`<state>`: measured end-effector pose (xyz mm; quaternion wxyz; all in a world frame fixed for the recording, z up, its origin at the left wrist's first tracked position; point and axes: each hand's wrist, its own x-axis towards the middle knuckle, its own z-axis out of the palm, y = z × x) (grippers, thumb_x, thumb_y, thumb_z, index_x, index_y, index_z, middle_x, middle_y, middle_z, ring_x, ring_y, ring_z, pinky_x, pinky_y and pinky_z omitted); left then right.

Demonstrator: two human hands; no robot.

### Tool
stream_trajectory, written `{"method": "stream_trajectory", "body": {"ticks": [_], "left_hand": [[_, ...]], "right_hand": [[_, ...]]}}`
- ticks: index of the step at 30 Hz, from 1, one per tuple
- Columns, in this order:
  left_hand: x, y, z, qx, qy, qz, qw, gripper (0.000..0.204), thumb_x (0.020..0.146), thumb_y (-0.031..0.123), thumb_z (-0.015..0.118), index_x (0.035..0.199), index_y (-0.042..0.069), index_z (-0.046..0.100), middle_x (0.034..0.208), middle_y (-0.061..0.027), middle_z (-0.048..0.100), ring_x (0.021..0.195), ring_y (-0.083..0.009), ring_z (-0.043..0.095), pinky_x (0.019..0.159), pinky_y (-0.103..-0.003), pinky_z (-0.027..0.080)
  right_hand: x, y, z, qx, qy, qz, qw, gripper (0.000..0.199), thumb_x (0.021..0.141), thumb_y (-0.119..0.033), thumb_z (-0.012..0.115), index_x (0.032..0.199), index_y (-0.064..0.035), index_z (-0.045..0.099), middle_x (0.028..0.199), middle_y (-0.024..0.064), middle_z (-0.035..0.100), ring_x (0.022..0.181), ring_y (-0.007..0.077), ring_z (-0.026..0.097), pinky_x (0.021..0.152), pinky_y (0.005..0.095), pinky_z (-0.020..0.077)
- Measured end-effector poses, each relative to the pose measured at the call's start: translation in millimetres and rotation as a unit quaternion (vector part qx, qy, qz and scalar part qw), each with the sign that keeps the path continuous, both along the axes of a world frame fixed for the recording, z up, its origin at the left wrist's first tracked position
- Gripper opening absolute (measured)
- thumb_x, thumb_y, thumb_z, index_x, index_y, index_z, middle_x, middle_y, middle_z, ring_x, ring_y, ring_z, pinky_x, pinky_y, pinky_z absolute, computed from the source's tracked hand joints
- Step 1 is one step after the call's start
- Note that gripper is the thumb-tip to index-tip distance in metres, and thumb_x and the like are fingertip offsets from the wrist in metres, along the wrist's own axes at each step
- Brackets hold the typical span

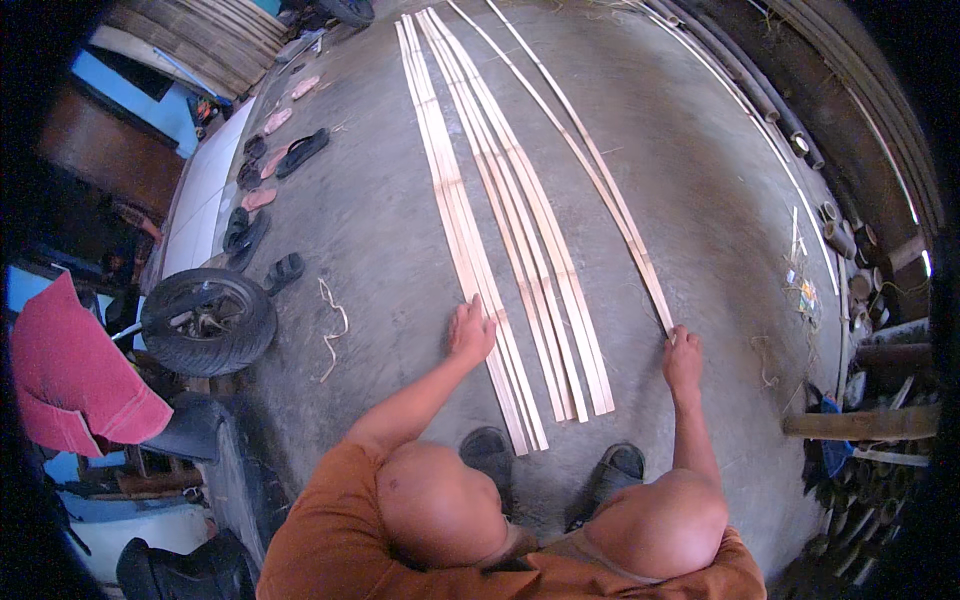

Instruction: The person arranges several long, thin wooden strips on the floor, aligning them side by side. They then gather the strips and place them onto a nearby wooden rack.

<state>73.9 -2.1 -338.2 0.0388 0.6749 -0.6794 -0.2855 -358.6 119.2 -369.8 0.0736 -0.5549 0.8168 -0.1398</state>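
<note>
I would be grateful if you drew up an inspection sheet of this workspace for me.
Surface: hard grey floor.
Work pieces: long, pale, flat strips in three groups: left strips, middle strips, and right strips, whose two pieces spread apart toward the far end.
Clutter: stringy scrap to the left; colourful wrapper to the right; sandals in a scattered row at far left.
Left grip: left hand touches the left strips; how firmly cannot be told.
Right grip: right hand holds the near end of the right strips.
Cables: nothing seen.
Surroundings: black-tyred wheel and pink cloth at left.
</note>
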Motion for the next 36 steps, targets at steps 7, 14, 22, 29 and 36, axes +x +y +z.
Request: {"method": "stream_trajectory", "body": {"ticks": [7, 14, 22, 29, 36], "left_hand": [[-11, 18, -25, -0.03, -0.074, -0.179, 0.981, 0.082, 0.097, 0.046, 0.053, 0.158, 0.001, 0.02, 0.164, -0.0246, 0.015, 0.151, -0.0409, 0.017, 0.123, -0.051, 0.014], [-6, 17, -21, 0.023, -0.069, -0.211, 0.975, 0.083, 0.101, 0.048, 0.046, 0.158, -0.003, 0.014, 0.166, -0.0238, 0.008, 0.153, -0.0402, 0.009, 0.124, -0.05, 0.01], [-1, 20, -15, 0.053, -0.078, -0.232, 0.968, 0.082, 0.101, 0.046, 0.045, 0.158, -0.002, 0.011, 0.167, -0.0208, 0.003, 0.154, -0.0385, 0.003, 0.125, -0.048, 0.007], [5, 20, -18, 0.043, -0.135, -0.269, 0.953, 0.081, 0.101, 0.045, 0.045, 0.158, -0.003, 0.013, 0.167, -0.0208, 0.005, 0.155, -0.0373, 0.003, 0.126, -0.047, 0.007], [9, 24, -19, 0.023, -0.085, -0.267, 0.96, 0.083, 0.101, 0.047, 0.047, 0.158, -0.003, 0.013, 0.167, -0.0208, 0.007, 0.155, -0.0367, 0.004, 0.126, -0.047, 0.007]], "right_hand": [[59, -12, 93, 0.019, -0.164, 0.074, 0.984, 0.031, 0.096, -0.023, 0.062, 0.123, -0.0082, 0.061, 0.08, 0.0243, 0.068, 0.071, 0.0424, 0.069, 0.064, 0.0525, 0.0548], [170, 49, 52, -0.02, -0.385, 0.069, 0.92, 0.031, 0.101, -0.024, 0.056, 0.126, -0.006, 0.06, 0.076, 0.0265, 0.066, 0.071, 0.0426, 0.07, 0.067, 0.048, 0.0544], [238, 82, 8, 0.04, -0.442, 0.128, 0.887, 0.041, 0.105, -0.024, 0.049, 0.144, -0.0088, 0.046, 0.069, 0.0126, 0.063, 0.059, 0.022, 0.065, 0.06, 0.039, 0.0529], [249, 72, 36, 0.142, -0.463, 0.159, 0.86, 0.053, 0.102, -0.028, 0.053, 0.153, -0.0223, 0.039, 0.07, 0.0242, 0.066, 0.067, 0.0411, 0.069, 0.068, 0.0503, 0.0539], [242, 70, 21, 0.041, -0.444, 0.13, 0.886, 0.046, 0.102, -0.02, 0.054, 0.147, -0.016, 0.047, 0.074, 0.0206, 0.069, 0.066, 0.0367, 0.07, 0.067, 0.0474, 0.0554]]}}
